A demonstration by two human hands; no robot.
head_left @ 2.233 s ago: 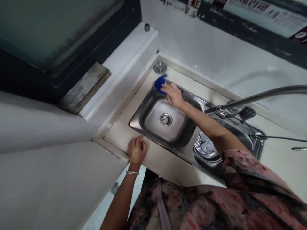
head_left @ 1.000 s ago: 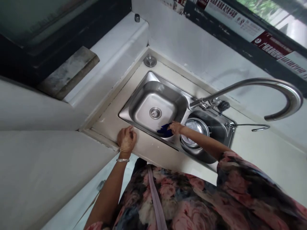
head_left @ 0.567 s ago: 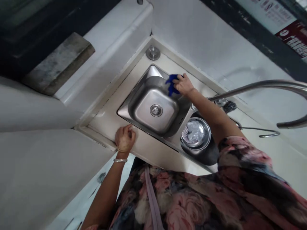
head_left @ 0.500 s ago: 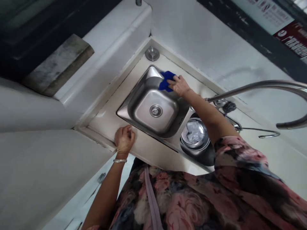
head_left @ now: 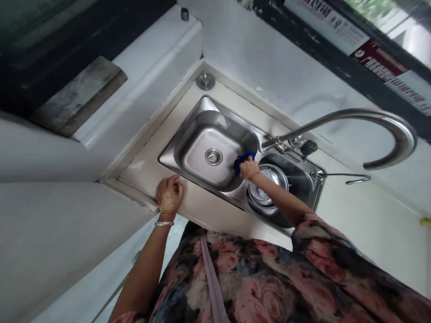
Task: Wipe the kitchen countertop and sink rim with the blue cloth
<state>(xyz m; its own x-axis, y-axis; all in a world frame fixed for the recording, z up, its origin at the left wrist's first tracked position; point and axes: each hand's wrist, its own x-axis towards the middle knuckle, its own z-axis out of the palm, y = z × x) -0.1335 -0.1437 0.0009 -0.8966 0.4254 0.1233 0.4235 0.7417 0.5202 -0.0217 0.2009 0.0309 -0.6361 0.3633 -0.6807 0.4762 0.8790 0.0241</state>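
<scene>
Your right hand (head_left: 249,168) is closed around a blue cloth (head_left: 243,159), pressing it against the inner wall of the left sink basin (head_left: 198,134), on the side next to the divider between the two basins. The cloth is bunched up, mostly poking out past your fingers toward the basin floor, a little to the right of the round drain strainer (head_left: 213,156). Your left hand (head_left: 169,195) grasps nothing; it rests with fingers curled on the beige countertop (head_left: 202,208), just by the front rim of the sink, a thin metal bangle (head_left: 164,223) on its wrist. In the right basin (head_left: 303,179) sits a perforated steel colander (head_left: 267,186), just under your right forearm. The curved steel faucet (head_left: 353,121) rises from behind the divider and arches out to the right, well above the counter. A dark scrubber (head_left: 309,147) sits by the faucet base, and a wire hook (head_left: 340,177) sticks out from the sink's right end. A round metal cap (head_left: 205,80) lies in the counter's far corner near the white wall. Your floral sleeve and top fill the bottom of the view.
</scene>
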